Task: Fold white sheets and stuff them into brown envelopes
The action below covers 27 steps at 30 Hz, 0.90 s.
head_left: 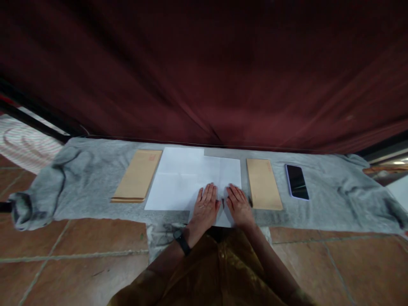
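Note:
My left hand (pixel 205 207) lies flat on a white sheet of paper (pixel 228 170), its fingers stretched forward. Beside it, my right hand (pixel 239 206) rests palm down near the sheet's right edge, fingers extended and a small gap between the two hands. More white paper (pixel 174 180) spreads out to the left, partly overlapped by the sheet under my hands. Right of my right hand lies a brown paper envelope (pixel 264 183). A small stack of similar brown envelopes (pixel 137 175) sits at the left of the paper.
A grey cloth (pixel 331 191) covers the long narrow surface. A phone in a lilac case (pixel 297 182) lies face up on the right. Behind hangs a dark red curtain (pixel 204 85). Tiled floor (pixel 105 242) shows below the front edge.

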Available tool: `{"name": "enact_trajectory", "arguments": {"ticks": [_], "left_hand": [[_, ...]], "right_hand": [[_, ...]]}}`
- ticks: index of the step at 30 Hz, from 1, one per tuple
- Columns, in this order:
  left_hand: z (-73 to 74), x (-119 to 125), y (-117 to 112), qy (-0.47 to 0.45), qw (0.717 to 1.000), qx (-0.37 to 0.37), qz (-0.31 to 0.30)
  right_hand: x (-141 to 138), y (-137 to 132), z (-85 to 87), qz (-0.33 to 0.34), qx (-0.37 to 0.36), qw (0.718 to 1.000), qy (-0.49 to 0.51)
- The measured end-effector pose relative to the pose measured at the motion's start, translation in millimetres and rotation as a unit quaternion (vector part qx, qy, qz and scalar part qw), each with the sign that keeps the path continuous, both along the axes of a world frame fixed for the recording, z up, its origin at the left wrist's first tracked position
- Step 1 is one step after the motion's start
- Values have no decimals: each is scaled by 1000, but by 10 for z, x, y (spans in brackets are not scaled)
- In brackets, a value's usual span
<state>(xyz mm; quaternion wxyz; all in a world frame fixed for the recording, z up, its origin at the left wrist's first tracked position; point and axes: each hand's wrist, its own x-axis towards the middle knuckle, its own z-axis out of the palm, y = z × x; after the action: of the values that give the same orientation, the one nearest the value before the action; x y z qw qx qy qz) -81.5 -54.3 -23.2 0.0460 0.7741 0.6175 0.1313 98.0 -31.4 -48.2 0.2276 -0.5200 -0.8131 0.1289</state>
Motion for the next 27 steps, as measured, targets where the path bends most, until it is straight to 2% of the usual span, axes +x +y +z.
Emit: {"name": "enact_trajectory", "arguments": {"ticks": [11, 14, 17, 22, 27], "left_hand": [[-17, -494, -114, -6, 997, 12, 72], [-19, -565, -115, -55, 994, 16, 90], [-19, -624, -118, -147, 983, -1, 106], [6, -703, -175, -313, 936, -35, 157], [91, -746, -173, -469, 849, -103, 222]], "right_hand": [[121, -67, -16, -18, 16, 1000, 4], [146, -107, -48, -20, 25, 999, 17], [190, -192, -94, -25, 36, 999, 28], [323, -436, -81, -2, 33, 999, 14], [417, -657, 94, 71, 22, 997, -26]]}}
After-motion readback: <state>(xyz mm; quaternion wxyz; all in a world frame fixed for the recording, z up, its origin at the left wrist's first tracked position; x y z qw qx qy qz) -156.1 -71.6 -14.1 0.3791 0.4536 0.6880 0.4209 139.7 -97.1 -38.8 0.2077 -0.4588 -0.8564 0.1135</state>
